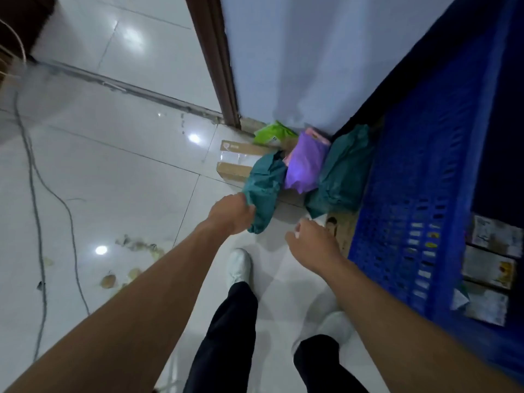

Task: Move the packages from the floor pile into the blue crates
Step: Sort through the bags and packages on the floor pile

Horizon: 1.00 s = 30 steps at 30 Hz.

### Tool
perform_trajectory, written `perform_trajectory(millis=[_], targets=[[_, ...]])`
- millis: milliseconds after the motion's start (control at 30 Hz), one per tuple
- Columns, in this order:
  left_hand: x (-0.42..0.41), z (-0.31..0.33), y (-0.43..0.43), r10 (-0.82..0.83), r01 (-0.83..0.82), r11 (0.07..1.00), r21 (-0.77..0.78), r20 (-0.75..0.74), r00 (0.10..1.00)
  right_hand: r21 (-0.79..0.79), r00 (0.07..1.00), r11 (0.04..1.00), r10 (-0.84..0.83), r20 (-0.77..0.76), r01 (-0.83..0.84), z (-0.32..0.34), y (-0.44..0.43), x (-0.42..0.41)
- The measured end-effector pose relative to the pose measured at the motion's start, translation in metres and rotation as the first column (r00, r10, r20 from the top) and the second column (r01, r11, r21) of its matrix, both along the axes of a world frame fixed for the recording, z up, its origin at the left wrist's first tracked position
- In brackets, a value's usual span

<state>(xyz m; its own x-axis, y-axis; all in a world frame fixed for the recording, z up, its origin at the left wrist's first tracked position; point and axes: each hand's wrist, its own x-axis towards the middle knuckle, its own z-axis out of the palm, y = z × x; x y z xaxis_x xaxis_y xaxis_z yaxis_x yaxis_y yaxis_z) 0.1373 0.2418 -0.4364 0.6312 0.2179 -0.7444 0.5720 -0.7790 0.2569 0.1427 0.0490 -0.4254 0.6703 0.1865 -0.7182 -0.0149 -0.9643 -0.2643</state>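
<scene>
A pile of packages lies on the floor against the wall: a teal bag (265,188), a purple bag (304,165), a larger teal bag (340,177), a green bag (273,134) and a flat cardboard box (235,157) beneath. My left hand (231,215) grips the near teal bag at its left edge. My right hand (314,241) hovers with curled fingers just left of a small printed box (338,231); whether it holds anything I cannot see. The blue crate (419,208) stands at the right with several boxed packages (490,268) inside.
A white tiled floor (113,171) spreads to the left, crossed by a grey cable (37,211) and dotted with scraps of litter (136,245). A brown door frame (215,61) and pale wall (312,66) stand behind the pile. My legs and white shoes (239,265) are below.
</scene>
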Motion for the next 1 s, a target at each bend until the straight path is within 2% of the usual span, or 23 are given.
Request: perform_trajectory(millis=[67,200,333,433,667,800,900,1000], targets=[[0.006,-0.055,0.013,0.008,-0.008,1.000,-0.008,0.001,1.000,-0.014,0.998,1.000,-0.001,0.068,0.002,-0.053,0.023,0.005],[0.008,-0.139,0.031,-0.007,0.007,1.000,0.001,0.034,0.999,-0.007,0.937,0.999,0.033,0.349,-0.033,-0.143,0.067,0.027],[0.009,-0.193,0.041,0.051,-0.046,0.995,-0.084,0.061,0.997,0.015,0.929,0.993,0.101,0.357,-0.114,-0.197,0.085,0.055],[0.009,-0.210,0.039,0.106,-0.096,0.987,-0.128,0.075,0.992,0.048,0.931,0.993,0.080,0.357,-0.104,-0.212,0.082,0.060],[0.013,-0.202,0.034,0.165,-0.142,0.977,-0.158,0.144,0.976,0.087,0.932,0.996,-0.002,0.363,-0.032,-0.205,0.086,0.063],[0.012,-0.182,0.038,0.168,-0.151,0.969,-0.194,0.075,0.983,0.146,0.942,0.989,-0.072,0.327,0.025,-0.181,0.089,0.064],[0.009,-0.156,0.038,0.193,-0.181,0.956,-0.231,0.026,0.981,0.251,0.938,0.962,-0.185,0.292,0.112,-0.153,0.088,0.063],[0.008,-0.119,0.037,0.261,-0.246,0.931,-0.271,0.020,0.965,0.334,0.912,0.900,-0.358,0.199,0.281,-0.112,0.083,0.061]])
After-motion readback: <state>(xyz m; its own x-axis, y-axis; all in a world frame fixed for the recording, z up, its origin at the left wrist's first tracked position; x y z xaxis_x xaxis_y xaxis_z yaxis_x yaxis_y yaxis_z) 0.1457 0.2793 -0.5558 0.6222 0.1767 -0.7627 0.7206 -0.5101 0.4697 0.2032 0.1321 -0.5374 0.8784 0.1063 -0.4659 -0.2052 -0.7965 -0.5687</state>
